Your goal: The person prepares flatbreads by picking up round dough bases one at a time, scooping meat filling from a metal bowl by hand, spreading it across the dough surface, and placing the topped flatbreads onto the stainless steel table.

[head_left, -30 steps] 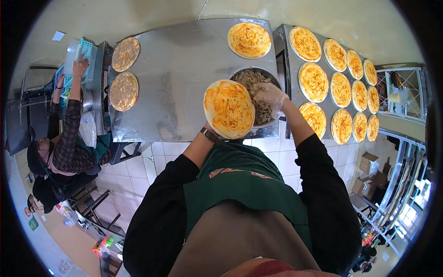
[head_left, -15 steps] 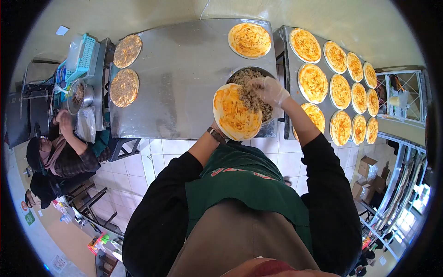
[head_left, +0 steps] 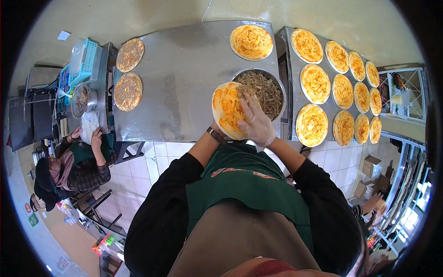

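Observation:
A round, sauce-covered dough base [head_left: 225, 110] is held up near the table's front edge by my left hand [head_left: 217, 129], which is mostly hidden beneath it. My right hand [head_left: 256, 121], in a clear plastic glove, lies over the right part of the base with its fingers spread. Some brown crumbly topping shows on the base by the fingertips. Just behind and to the right, a metal bowl [head_left: 283, 88] holds more brown crumbly topping [head_left: 264, 90]. Another sauced base [head_left: 251, 42] lies behind the bowl.
The metal table [head_left: 184, 83] has two topped bases [head_left: 128, 91] at its left end. A second table [head_left: 291, 111] at right bears several sauced bases [head_left: 315, 83]. At left, a co-worker [head_left: 76, 164] handles a plastic bag [head_left: 89, 127] near a metal pot [head_left: 91, 99] and turquoise basket [head_left: 87, 57].
My gloved right hand has moved from the bowl onto the held base, and topping has come onto it. The co-worker's hands have moved to the plastic bag.

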Tool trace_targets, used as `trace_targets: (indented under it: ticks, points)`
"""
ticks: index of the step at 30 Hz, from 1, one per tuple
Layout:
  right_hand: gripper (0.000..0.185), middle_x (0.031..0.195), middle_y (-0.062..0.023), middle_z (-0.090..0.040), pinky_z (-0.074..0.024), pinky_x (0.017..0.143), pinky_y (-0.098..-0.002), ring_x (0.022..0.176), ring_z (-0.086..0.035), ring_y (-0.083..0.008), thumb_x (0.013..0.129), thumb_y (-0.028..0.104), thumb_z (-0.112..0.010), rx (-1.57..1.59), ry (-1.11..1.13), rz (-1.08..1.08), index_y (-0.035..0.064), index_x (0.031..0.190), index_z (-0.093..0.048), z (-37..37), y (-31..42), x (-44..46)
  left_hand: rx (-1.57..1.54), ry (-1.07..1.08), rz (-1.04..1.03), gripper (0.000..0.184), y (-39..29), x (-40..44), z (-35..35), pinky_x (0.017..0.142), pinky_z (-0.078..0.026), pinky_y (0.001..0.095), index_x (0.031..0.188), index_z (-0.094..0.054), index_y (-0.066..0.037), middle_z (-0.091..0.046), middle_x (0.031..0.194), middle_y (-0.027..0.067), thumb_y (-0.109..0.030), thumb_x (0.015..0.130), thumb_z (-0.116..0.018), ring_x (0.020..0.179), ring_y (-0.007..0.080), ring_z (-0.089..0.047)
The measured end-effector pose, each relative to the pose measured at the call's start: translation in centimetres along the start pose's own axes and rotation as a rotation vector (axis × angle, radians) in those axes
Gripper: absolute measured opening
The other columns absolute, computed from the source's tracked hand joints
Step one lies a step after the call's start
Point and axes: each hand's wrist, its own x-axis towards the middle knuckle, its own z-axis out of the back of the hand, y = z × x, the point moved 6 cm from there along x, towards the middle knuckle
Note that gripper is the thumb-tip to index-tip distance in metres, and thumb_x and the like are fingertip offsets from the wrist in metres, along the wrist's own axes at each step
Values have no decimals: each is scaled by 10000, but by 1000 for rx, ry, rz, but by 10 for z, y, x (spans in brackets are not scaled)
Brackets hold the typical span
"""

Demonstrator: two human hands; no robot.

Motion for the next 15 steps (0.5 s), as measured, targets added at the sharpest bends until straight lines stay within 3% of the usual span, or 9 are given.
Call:
trace_targets:
  ticks: [3, 7, 9, 12, 13, 15]
  points:
    - [740, 1476, -288, -254, -163, 1141, -492, 1374, -243, -446, 921, 495, -467, 23, 61, 117, 5, 1446, -286, 9, 27, 2, -14, 23, -12, 596, -3, 2, 0, 1065, -376, 483, 1455, -294, -156, -378, 1466, 107, -500, 972, -349, 1306, 283, -418]
    - [668, 1451, -296, -298, -204, 1128, -495, 1344, -282, -472, 916, 408, -512, -129, 63, 206, -11, 1409, -346, 9, 5, 18, -22, 17, 2, 595, 3, 2, 0, 1064, -378, 483, 1453, -299, -156, -383, 1463, 107, -502, 972, -349, 1304, 283, -421]
    - [620, 1436, -285, -333, -261, 1110, -471, 1327, -318, -464, 932, 389, -501, -14, -65, -185, 15, 1408, -364, 10, -45, 19, -19, 20, 1, 595, 1, 4, -2, 1063, -378, 484, 1452, -301, -156, -385, 1461, 107, -503, 972, -349, 1303, 283, -423]
    - [580, 1434, -268, -349, -325, 1079, -436, 1303, -367, -447, 947, 373, -489, -4, -118, -322, 30, 1402, -381, 17, -59, 8, -21, 18, 4, 594, -1, 5, -3, 1062, -379, 484, 1451, -304, -156, -389, 1459, 107, -504, 971, -348, 1301, 284, -425]
    - [580, 1434, -268, -349, -325, 1079, -436, 1303, -367, -447, 947, 373, -489, -6, -119, -326, 30, 1402, -381, 19, -52, 7, -24, 19, 8, 594, -3, 5, -3, 1062, -379, 485, 1450, -305, -156, -390, 1458, 107, -505, 971, -348, 1300, 284, -426]
    - [573, 1413, -264, -385, -362, 1049, -403, 1288, -403, -417, 973, 416, -429, 72, -190, -134, 44, 1406, -385, 24, -24, 7, -30, 21, 16, 594, 2, 2, -3, 1061, -380, 485, 1449, -307, -156, -392, 1457, 107, -506, 971, -348, 1299, 284, -427]
